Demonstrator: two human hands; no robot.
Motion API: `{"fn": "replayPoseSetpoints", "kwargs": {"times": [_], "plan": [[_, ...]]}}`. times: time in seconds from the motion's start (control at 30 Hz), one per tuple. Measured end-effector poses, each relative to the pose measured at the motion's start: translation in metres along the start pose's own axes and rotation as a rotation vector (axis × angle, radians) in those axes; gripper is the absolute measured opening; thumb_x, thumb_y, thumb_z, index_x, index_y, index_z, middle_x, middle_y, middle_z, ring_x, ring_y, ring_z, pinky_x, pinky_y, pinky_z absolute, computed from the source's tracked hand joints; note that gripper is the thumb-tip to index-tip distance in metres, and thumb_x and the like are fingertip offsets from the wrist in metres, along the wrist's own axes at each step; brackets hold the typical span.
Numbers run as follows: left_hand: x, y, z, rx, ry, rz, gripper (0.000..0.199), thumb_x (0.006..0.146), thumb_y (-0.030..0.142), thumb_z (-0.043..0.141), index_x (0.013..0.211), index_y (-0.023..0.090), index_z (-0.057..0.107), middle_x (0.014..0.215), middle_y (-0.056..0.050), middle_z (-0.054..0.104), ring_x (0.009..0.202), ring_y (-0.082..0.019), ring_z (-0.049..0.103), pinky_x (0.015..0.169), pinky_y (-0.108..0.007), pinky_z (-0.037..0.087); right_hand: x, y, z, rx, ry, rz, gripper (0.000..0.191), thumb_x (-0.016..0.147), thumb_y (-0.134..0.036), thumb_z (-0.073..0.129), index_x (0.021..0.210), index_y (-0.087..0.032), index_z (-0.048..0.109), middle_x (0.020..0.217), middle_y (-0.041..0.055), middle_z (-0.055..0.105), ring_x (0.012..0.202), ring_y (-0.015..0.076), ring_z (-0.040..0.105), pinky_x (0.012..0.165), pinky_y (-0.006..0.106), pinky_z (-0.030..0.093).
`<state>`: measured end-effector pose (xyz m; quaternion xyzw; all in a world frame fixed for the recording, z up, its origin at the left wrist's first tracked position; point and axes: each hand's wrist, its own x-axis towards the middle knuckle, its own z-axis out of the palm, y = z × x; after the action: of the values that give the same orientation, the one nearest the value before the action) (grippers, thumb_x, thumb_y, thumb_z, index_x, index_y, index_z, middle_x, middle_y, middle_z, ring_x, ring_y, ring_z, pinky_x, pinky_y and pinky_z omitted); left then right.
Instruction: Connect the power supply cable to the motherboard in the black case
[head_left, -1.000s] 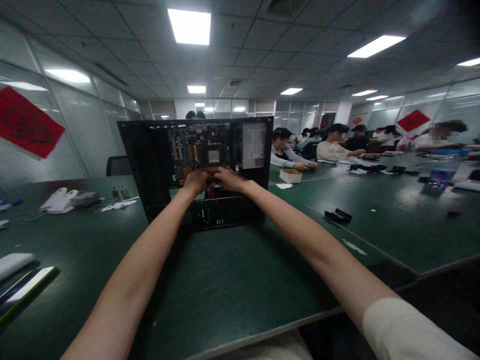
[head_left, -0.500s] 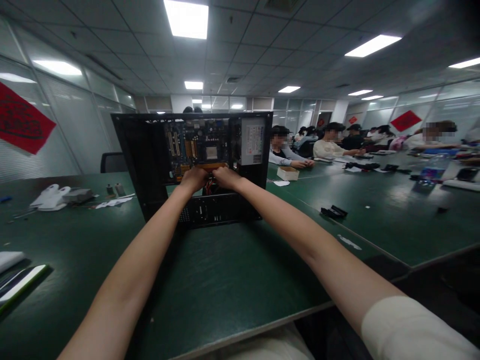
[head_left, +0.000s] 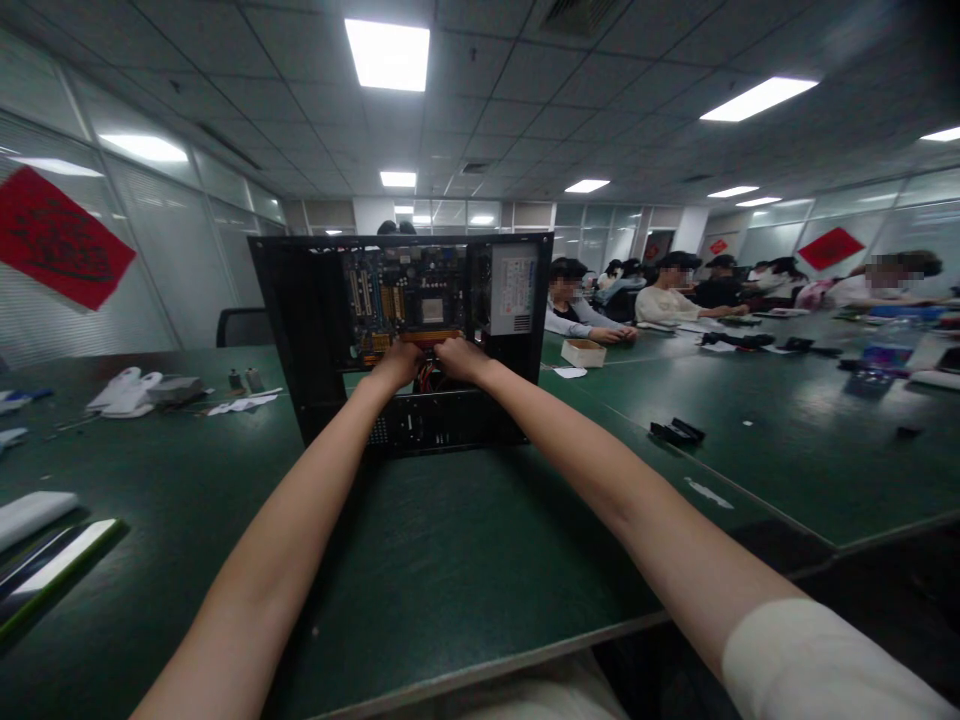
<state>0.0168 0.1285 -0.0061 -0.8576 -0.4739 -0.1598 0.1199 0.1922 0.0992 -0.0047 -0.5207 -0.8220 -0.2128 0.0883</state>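
Computer case [head_left: 480, 420], standing upright at the centre of the frame, its long axis running left to right and its open side facing the camera. Both hands reach into it, low on the circuit board [head_left: 405, 275], about equally near the orange strip [head_left: 435, 338] between and just above them, which also lies lengthwise across the frame.

From the left: crumpled white plastic [head_left: 127, 392] lies on the smooth, dark green tabletop [head_left: 480, 560]. Next come the case's dark, flat left inner wall and the board, densely textured with pale upright slots [head_left: 362, 290] and a square, light chip [head_left: 433, 310]. The left hand [head_left: 397, 365] is curled at the strip's left end; thin reddish wires [head_left: 426, 380] show in the gap. The right hand [head_left: 461, 360], likewise curled, is at the right end. Fingertips are hidden, so I cannot tell what either pinches. Beyond it sits a boxy, grey metal power supply [head_left: 512, 290] with a printed label; farther right, a pale, open-topped box [head_left: 583, 353].
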Motion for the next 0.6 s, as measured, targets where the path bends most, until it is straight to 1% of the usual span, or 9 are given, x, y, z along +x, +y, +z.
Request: {"fn": "replayPoseSetpoints", "kwargs": {"times": [0.13,0.3,0.43,0.6], "plan": [[0.0016,0.0003,0.0000,-0.008,0.005,0.003,0.035,0.102,0.014,0.052,0.111,0.012,0.086,0.118,-0.019,0.081,0.115,-0.029,0.075,0.102,-0.034,0.055,0.0000,-0.0001,-0.0005,0.001,0.005,-0.003,0.032,0.106,-0.015,0.055,0.131,-0.006,0.073,0.129,0.0263,0.075,0.125,0.0362,0.073,0.102,0.039,0.058],[0.0004,0.0031,-0.0025,0.005,0.004,0.013,0.035,0.101,0.015,0.053,0.114,0.010,0.085,0.118,-0.019,0.081,0.115,-0.030,0.076,0.100,-0.033,0.055,-0.0001,0.0008,-0.0028,0.017,-0.011,-0.008,0.033,0.107,-0.020,0.059,0.134,-0.005,0.072,0.130,0.0264,0.074,0.127,0.0368,0.072,0.103,0.040,0.057],[0.0007,0.0037,-0.0031,0.014,0.004,0.004,0.035,0.100,0.014,0.055,0.118,0.012,0.085,0.118,-0.018,0.082,0.116,-0.029,0.075,0.102,-0.033,0.055,0.0005,0.0017,-0.0036,0.035,-0.020,-0.004,0.034,0.108,-0.020,0.058,0.136,-0.005,0.071,0.133,0.0267,0.073,0.128,0.0368,0.071,0.105,0.040,0.057],[0.0035,0.0025,-0.0019,0.029,-0.007,-0.034,0.036,0.101,0.019,0.056,0.120,0.015,0.085,0.122,-0.017,0.081,0.119,-0.029,0.074,0.103,-0.033,0.055,0.0001,0.0008,-0.0029,0.060,-0.009,0.008,0.033,0.108,-0.016,0.056,0.136,-0.007,0.071,0.133,0.0255,0.074,0.128,0.0331,0.072,0.106,0.037,0.056]]}}
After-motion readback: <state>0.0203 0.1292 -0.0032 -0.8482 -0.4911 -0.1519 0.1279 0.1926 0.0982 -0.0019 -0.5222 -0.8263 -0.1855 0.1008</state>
